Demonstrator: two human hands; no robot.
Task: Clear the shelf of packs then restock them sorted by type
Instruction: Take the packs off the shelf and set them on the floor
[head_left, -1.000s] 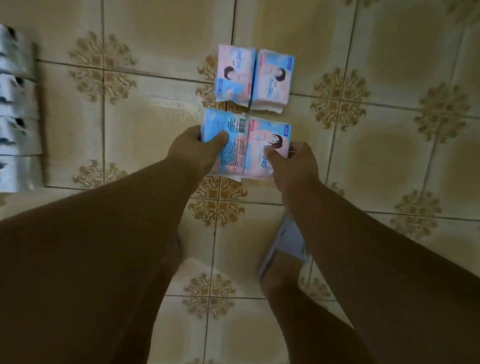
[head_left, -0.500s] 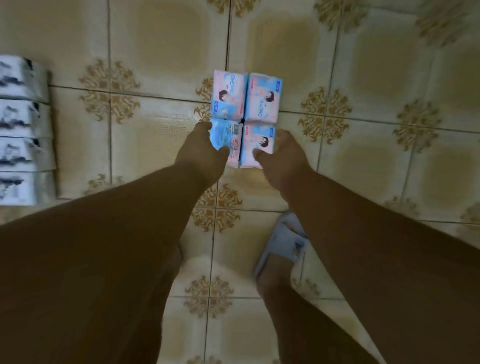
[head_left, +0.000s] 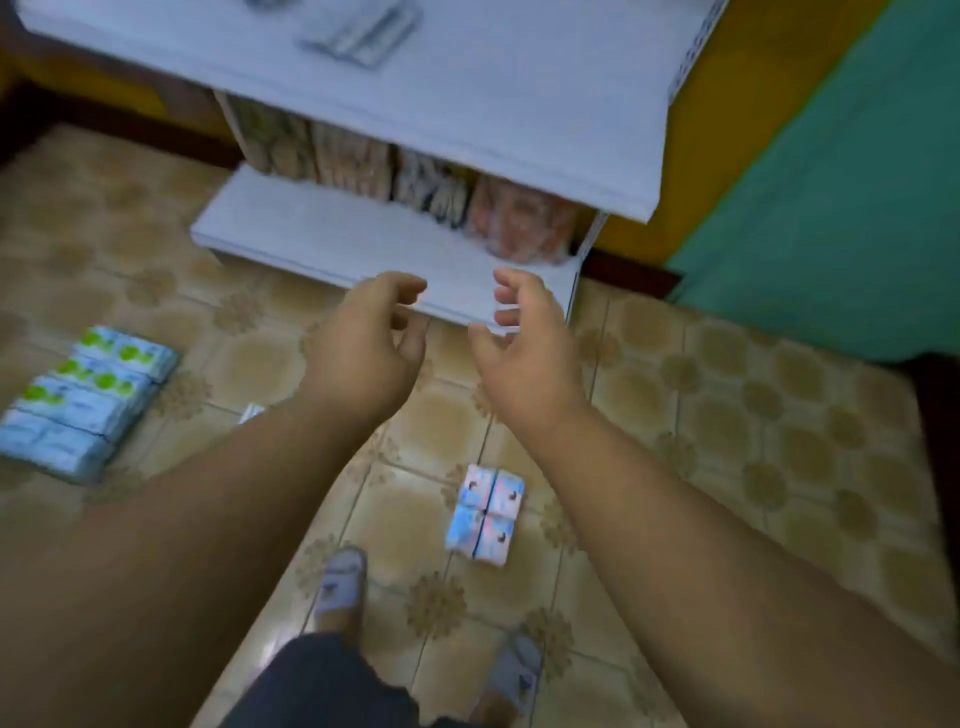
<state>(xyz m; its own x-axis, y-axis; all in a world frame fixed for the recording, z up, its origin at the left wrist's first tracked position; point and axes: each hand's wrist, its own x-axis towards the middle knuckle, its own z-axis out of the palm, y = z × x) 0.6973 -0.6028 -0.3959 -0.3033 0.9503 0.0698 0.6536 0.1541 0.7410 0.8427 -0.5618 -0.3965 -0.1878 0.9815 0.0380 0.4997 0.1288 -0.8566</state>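
A block of pink-and-blue packs (head_left: 487, 514) lies on the tiled floor between my forearms. A row of blue-and-white packs with green marks (head_left: 83, 400) lies on the floor at the left. My left hand (head_left: 366, 345) and my right hand (head_left: 524, 343) are raised side by side, empty, fingers loosely curled, just in front of the white bottom shelf (head_left: 322, 234). At the back of that shelf stand several packs (head_left: 415, 176), the rightmost one pinkish (head_left: 524, 223). The upper shelf (head_left: 467, 93) carries a pale pack (head_left: 363, 31) near its back.
A yellow wall and a green surface (head_left: 831, 208) are to the right of the shelf unit. My feet in grey slippers (head_left: 340, 582) stand on the patterned tiles below the pink-and-blue packs.
Both hands let go of the two near pink-and-blue packs, now lying against the other two. My hands rose toward the bottom shelf and my view lifted from the floor to the shelf unit.
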